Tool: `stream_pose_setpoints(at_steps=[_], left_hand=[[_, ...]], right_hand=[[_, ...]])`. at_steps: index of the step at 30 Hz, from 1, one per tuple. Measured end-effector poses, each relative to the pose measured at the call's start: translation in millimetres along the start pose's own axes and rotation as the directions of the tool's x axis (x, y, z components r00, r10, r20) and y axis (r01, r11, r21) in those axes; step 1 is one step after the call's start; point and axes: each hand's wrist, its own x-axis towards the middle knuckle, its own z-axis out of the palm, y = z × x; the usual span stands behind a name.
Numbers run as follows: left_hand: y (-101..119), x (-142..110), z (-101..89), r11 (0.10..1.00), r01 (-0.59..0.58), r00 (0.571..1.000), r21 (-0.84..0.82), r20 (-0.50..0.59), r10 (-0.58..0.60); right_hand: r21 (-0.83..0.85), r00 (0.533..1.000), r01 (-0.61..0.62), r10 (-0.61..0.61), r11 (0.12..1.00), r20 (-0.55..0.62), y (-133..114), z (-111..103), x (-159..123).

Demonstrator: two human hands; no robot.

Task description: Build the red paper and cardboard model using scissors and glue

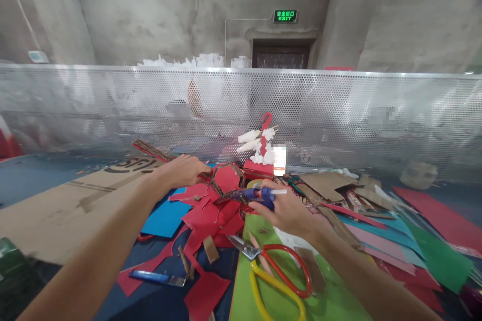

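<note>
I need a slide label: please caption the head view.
Right hand holding a blue glue gun, left hand beside a red, cardboard-rimmed piece, scissors lying nearby.

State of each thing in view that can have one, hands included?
Left hand: at the red hexagonal piece
Right hand: gripping glue gun
Glue gun: held, stick protruding from rear
Scissors: lying down, handles spread
Blue cutter: lying down, blade extension unclear
Exit sign: lit

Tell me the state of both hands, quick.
Left hand: closed on the edge of the red cardboard piece.
Right hand: closed around the blue hot glue gun.
</note>
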Motion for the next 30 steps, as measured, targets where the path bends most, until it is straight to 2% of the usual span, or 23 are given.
stream_pose_setpoints(at_steps=[3,8,14,17,21,25,30], left_hand=[[-1.6,0.0,1.4,1.000,-0.006,1.000,0.012,-0.002,0.006],[2.8,-1.0,-2.5,1.000,0.016,1.000,0.014,0.018,-0.016],[5.7,-1.0,-4.5,1.000,0.025,0.999,-0.011,0.020,-0.025],[3.7,-0.9,-2.8,1.000,0.008,1.000,-0.019,0.004,-0.008],[1.4,-1.1,-1.9,1.000,0.009,1.000,-0.025,0.000,-0.009],[-0.4,-0.2,0.1,1.000,0.011,1.000,-0.003,-0.003,-0.011],[0.2,0.2,1.3,1.000,-0.007,1.000,0.005,-0.013,0.007]], right_hand=[[-0.031,1.000,-0.013,0.013,0.999,0.004,3.6,-2.3,-0.1],[-0.076,0.993,-0.116,0.114,0.990,-0.031,13.1,-10.9,0.4],[-0.090,1.000,-0.012,0.010,0.996,-0.020,5.9,-1.9,-0.3],[-0.072,1.000,0.004,-0.004,0.997,-0.009,5.2,-1.3,0.3],[-0.093,0.996,-0.082,0.080,0.992,-0.026,12.2,-15.0,1.0],[-0.027,0.992,-0.125,0.124,0.992,-0.031,16.4,-31.5,1.2],[0.022,0.992,-0.121,0.121,0.992,-0.033,15.4,-30.5,1.7]])
